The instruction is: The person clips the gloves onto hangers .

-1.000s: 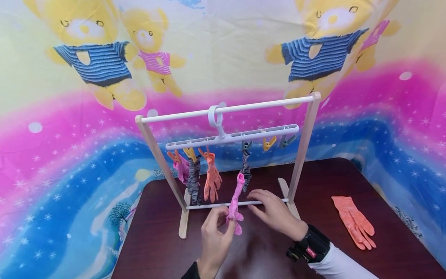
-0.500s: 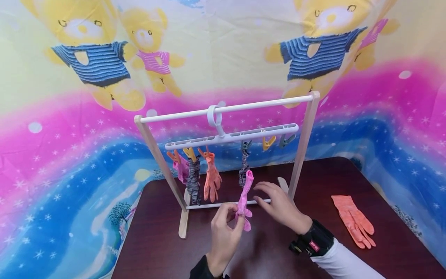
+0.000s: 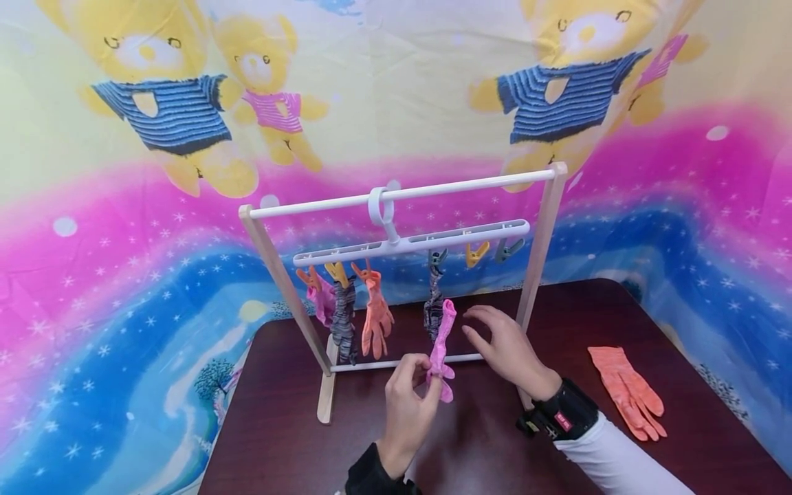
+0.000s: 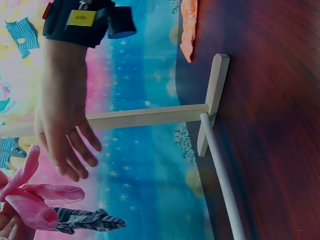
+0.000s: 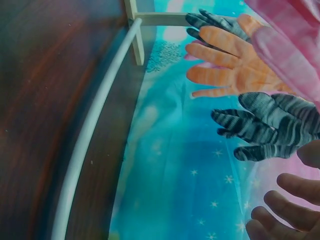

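My left hand (image 3: 410, 402) pinches a pink knit glove (image 3: 442, 347) near its fingers, with the cuff pointing up, in front of the drying rack. My right hand (image 3: 510, 347) is just right of the glove, apart from it, its fingers loosely bent and holding nothing. Behind the pink glove, a black-and-grey striped glove (image 3: 432, 302) hangs from a dark clothes peg (image 3: 438, 257). On the white hanger (image 3: 405, 245) to the right, a yellow peg (image 3: 477, 254) and a grey-blue peg (image 3: 510, 250) bear nothing.
Left on the hanger hang another pink glove (image 3: 322, 304), a second striped glove (image 3: 343, 326) and an orange glove (image 3: 376, 320). One more orange glove (image 3: 628, 393) lies flat at the right of the dark table (image 3: 278, 447). A wooden upright (image 3: 541, 240) stands behind the right hand.
Both hands have moved right and slightly up, the left carrying the pink glove along. The right hand has drawn a little away from the hanging striped glove.
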Tool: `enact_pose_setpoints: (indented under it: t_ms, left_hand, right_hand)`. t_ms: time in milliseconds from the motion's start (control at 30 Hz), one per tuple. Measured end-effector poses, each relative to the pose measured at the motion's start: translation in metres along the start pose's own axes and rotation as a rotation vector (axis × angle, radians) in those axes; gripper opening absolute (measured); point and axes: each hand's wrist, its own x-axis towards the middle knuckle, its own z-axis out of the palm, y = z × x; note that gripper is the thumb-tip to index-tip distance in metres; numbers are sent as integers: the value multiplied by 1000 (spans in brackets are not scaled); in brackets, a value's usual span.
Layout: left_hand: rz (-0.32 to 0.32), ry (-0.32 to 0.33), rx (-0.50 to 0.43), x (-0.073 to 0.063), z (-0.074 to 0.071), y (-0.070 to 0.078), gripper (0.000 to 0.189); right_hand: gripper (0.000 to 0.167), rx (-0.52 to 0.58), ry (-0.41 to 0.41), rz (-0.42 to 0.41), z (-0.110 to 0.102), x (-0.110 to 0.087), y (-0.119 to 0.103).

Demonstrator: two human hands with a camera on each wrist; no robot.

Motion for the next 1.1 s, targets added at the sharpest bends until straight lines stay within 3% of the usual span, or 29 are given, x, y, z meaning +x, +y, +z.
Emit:
enact_pose_setpoints:
  t_ms: [233,433,633,900,1100]
  left_hand:
    - [8,-6,-2,-1,7,-6,23]
    - [3,-14,-16,-2,11,-7,19]
    - [-8,-10,3,-2,13,-7,21]
    - [30,-7,23,-3,14,-10,22]
    - [14,-18,21,-4,14,-9,23]
  right_hand:
    - [30,28,68,14,-7,8,1]
    - [39,120,138,38,-13,18,-3]
    - [50,212,136,54,-20,26,-11]
    - [61,269,133,40,-24,35,-19]
    - [65,320,158,97,-23,44,-24]
